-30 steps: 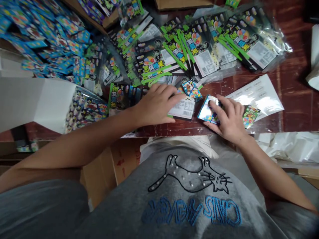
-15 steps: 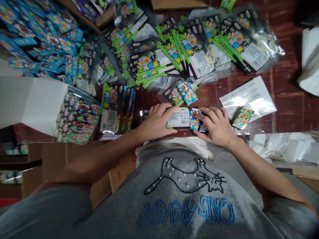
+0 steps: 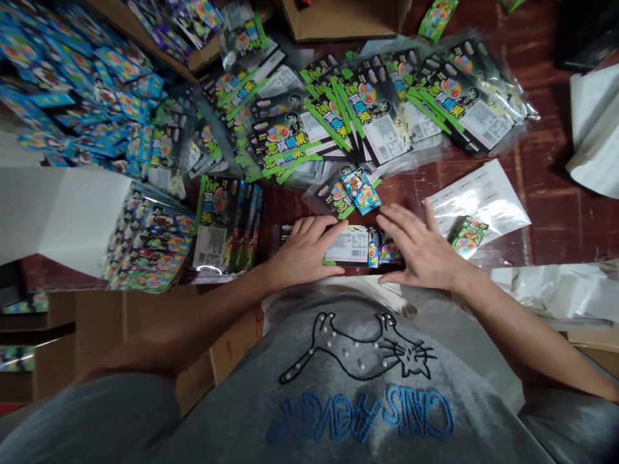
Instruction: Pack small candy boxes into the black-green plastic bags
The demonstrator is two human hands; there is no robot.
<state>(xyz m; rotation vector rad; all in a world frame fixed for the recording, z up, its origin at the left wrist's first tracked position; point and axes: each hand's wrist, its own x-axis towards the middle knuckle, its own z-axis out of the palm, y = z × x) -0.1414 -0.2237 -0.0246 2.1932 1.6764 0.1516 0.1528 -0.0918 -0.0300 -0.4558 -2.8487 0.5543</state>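
My left hand [image 3: 309, 250] spans a clear packet [image 3: 349, 248] with a black, green and white label card, thumb at the near edge and fingers at the far edge. At the packet's right end shows a narrow strip of a blue candy box [image 3: 373, 247]. A purple candy box [image 3: 388, 247] lies right beside it. My right hand [image 3: 418, 248] is open around the purple box's right end, fingers stretched along the far side and thumb near the table edge. Beyond the hands, another blue box [image 3: 362, 191] rests on a flat packet [image 3: 333, 192].
Overlapping label packets [image 3: 290, 135] cover the back of the table. Blue boxes [image 3: 91, 96] are heaped at far left, near upright filled packets [image 3: 217, 222] and an open white carton [image 3: 77, 219]. On the right, a green box [image 3: 469, 237] sits on a white sheet [image 3: 498, 193].
The blue box by the packet has shifted left, so only a strip shows now. My right fingers have lifted off the boxes and straightened, uncovering the purple box. My left hand stays on the packet.
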